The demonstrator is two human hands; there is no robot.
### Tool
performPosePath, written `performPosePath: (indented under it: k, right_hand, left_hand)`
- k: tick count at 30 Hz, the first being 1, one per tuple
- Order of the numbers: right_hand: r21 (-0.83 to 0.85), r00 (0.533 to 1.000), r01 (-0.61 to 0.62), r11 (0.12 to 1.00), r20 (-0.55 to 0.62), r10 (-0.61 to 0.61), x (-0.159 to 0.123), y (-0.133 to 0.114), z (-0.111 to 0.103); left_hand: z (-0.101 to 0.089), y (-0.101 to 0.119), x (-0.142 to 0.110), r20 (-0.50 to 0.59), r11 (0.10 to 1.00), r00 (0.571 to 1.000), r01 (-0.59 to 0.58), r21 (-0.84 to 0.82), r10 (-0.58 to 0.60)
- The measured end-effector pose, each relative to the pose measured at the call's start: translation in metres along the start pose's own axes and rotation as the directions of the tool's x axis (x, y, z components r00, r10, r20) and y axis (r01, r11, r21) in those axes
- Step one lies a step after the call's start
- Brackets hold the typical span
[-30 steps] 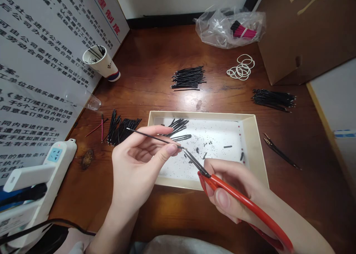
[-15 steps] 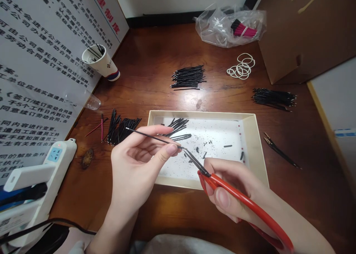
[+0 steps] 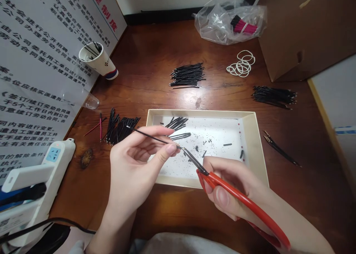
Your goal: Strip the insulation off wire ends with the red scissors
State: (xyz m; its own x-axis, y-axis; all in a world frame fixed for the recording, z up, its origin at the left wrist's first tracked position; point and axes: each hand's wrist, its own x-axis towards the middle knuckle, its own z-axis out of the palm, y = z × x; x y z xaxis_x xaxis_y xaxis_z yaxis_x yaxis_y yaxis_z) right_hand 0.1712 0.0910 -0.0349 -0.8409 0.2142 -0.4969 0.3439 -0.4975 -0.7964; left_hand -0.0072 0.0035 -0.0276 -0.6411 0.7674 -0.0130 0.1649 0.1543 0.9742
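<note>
Head cam: L hand had its grip, thumb + fingertips, pinched on a thin black wire, held slantwise above the tray; its pale-tipped far end stuck out up-left past the fingers, other end just beyond the thumb. R hand had its grip wrapped round red-handled scissors, thumb on the handle, blade tips right at the wire's near end; couldn't tell if the blades actually touched it.

Under the hands, inside the tray: loose black wires at the far-left corner, short black pcs & lots of tiny dark specks on the white base. Just L of the tray, on the bench, lay a black wire pile w/ two crossed pinkish wires beside it. Beyond the tray's far edge, a 2nd pile; to its R, white rubber bands, & a 3rd pile nearer. A few coppery-ended wires lay R of the tray.

Further out: clear plastic bag w/ a banded pink-and-black bundle, tilted paper cup holding dark wires, power strip far L.
</note>
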Motion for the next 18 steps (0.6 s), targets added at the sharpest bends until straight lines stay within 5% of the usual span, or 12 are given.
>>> performPosePath:
  k: [18]
  right_hand:
    - [0.006, 1.0, 0.016, 1.0, 0.006, -0.016, 0.0, -0.008, 0.0]
  left_hand:
    - [-0.002, -0.006, 0.011, 0.184, 0.934, 0.972, 0.197, -0.299, -0.146]
